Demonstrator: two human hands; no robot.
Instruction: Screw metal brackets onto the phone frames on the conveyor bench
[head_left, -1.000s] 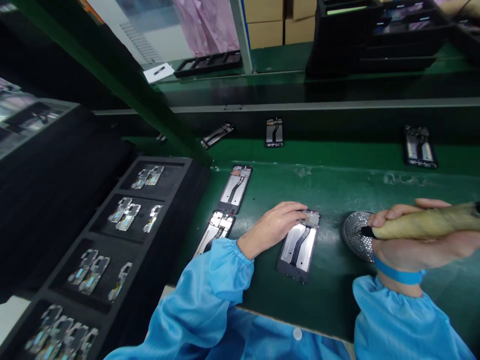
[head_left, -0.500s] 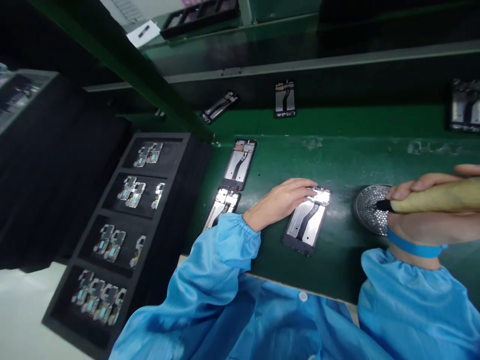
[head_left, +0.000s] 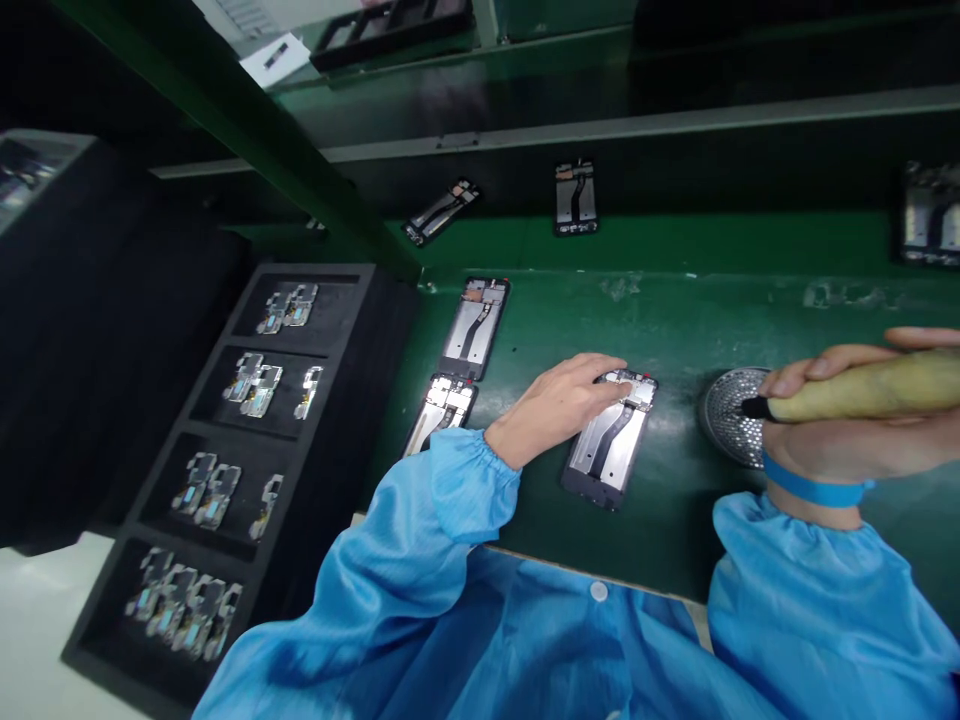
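Observation:
My left hand (head_left: 559,400) lies over the upper left part of an opened phone (head_left: 611,450). Its fingers rest along the phone's top edge and one digit presses on the bright circuit board there. A thick yellow-handled tool with a black nose, apparently an electric screwdriver (head_left: 862,392), is wrapped in my right hand (head_left: 817,440). That nose reaches over a round perforated metal dish (head_left: 727,415); the tip and anything inside the dish are too small to make out. A blue strap circles my right wrist.
Two more opened phones (head_left: 475,330) lie left of my left hand, partly behind my sleeve. Further phones (head_left: 576,198) lie along the back ledge. A black compartment tray (head_left: 352,300) with several circuit boards stands at left, beside a green post (head_left: 285,150).
The whole view has shifted slightly. My left hand's lower digit now reaches further onto the phone's board. My right hand keeps the tool over the dish.

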